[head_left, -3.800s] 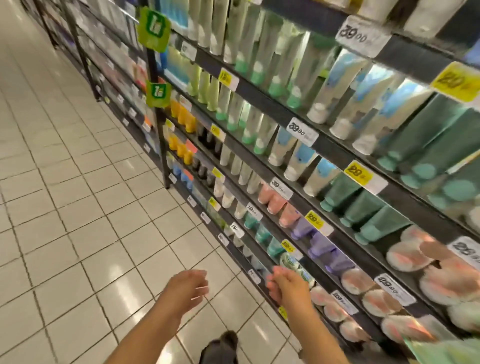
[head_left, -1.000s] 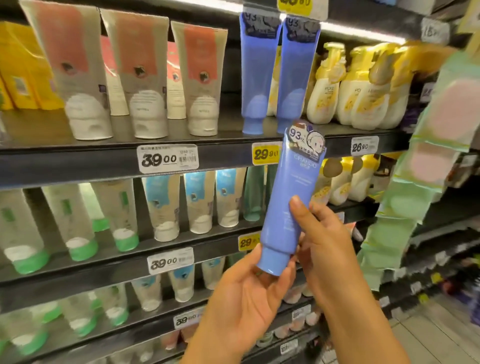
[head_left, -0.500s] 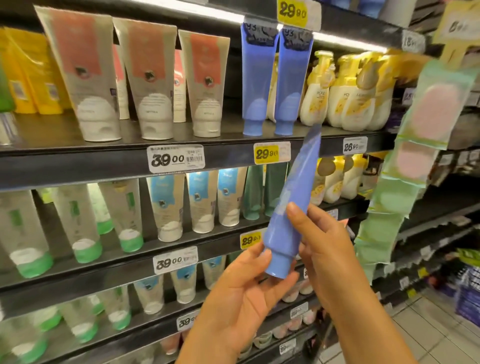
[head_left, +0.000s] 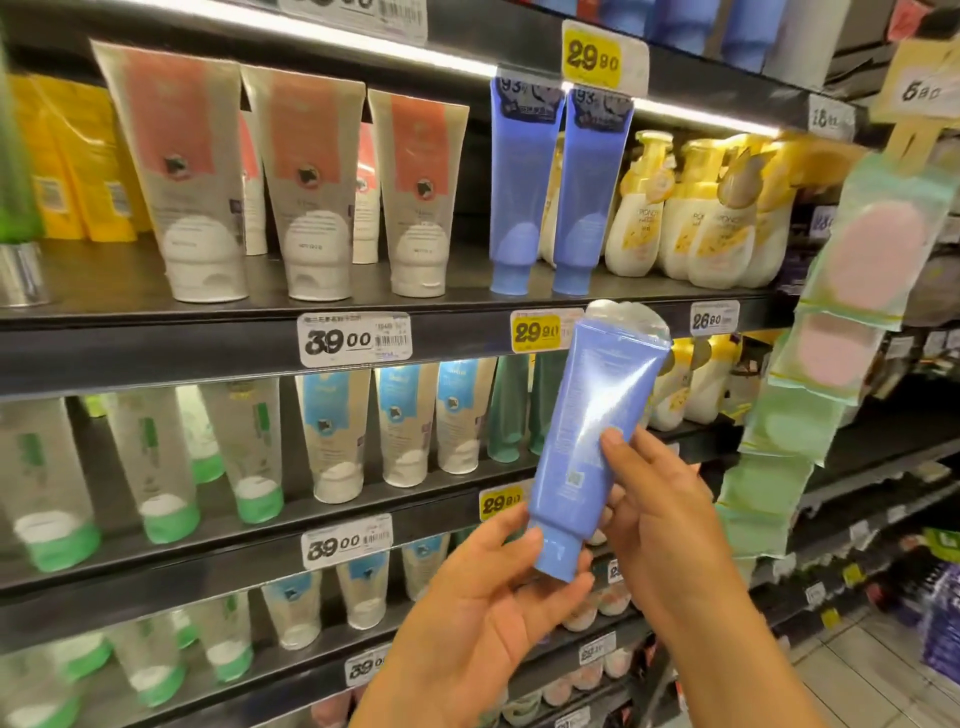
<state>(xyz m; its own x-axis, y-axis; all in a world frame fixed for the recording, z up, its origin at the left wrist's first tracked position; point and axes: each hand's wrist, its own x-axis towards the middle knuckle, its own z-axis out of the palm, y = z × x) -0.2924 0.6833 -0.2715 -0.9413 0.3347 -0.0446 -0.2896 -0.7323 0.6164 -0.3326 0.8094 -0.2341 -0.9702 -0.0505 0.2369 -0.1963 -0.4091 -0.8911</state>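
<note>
The blue tube is in the air in front of the shelving, held by both hands, low and right of centre in the head view. It tilts, with its cap down toward 7 o'clock and its crimped end up toward 1 o'clock. The side with fine print and a small code square faces the camera.

The left hand comes in from 6 o'clock, palm up, and pinches the cap between thumb and curled fingers. The right hand comes in from 5 o'clock and grips the tube's body, with the thumb pressed flat on the front and the other fingers curled behind it.

At 12 o'clock from the held tube, 2 matching tubes stand cap-down, side by side, on the shelf. At 9 o'clock from those stand 3 cream tubes with red panels; at 3 o'clock from them are yellow-and-white pump bottles.

On the shelf edge, a yellow price tag reading 29 sits just behind the held tube's crimped end. A white price tag reading 39 00 lies at 9 o'clock from it. A hanging strip of pink and green pads runs down at 3 o'clock.
</note>
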